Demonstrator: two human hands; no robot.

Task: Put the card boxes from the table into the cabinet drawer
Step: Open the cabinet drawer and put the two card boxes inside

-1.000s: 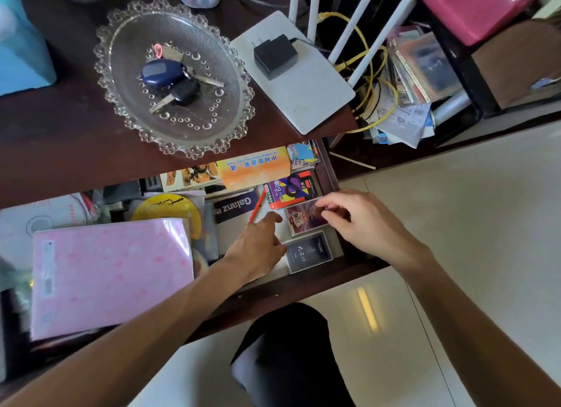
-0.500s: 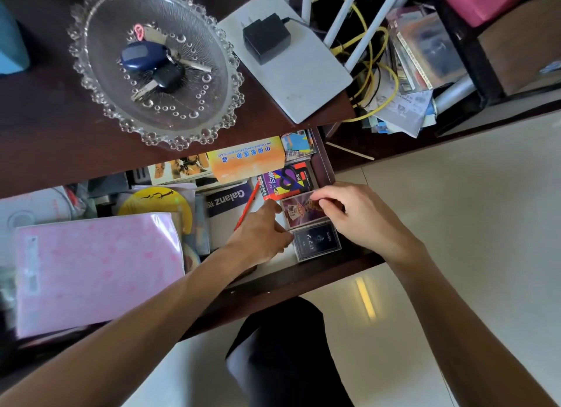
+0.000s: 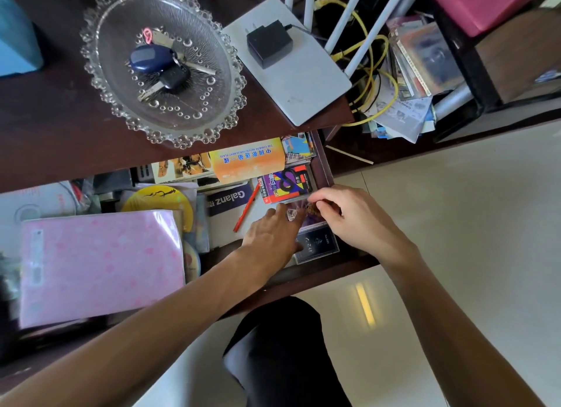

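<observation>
Head view, looking down: open drawer (image 3: 321,160) under a dark counter (image 3: 54,133). Three card boxes in a row along the right side of the drawer: a purple and red card box (image 3: 285,185) at the back, a middle card box (image 3: 306,216) with a picture on it, a dark card box (image 3: 318,245) nearest the drawer front. Left hand (image 3: 270,239) flat and spread, fingertips (image 3: 280,208) resting on the left edge of the middle card box, palm partly over the dark one, nothing held. Right hand (image 3: 352,221) curled, thumb and fingers pinching the right edge of the middle card box. Also in the drawer: a red pencil (image 3: 246,209) just left of the boxes, a pink folder (image 3: 100,267) far to the left, a yellow disc (image 3: 158,200) behind it. On the counter: a glass dish (image 3: 100,90) with keys (image 3: 161,66), and beside it a white flat box (image 3: 303,84) with a black plug (image 3: 268,43) on top
</observation>
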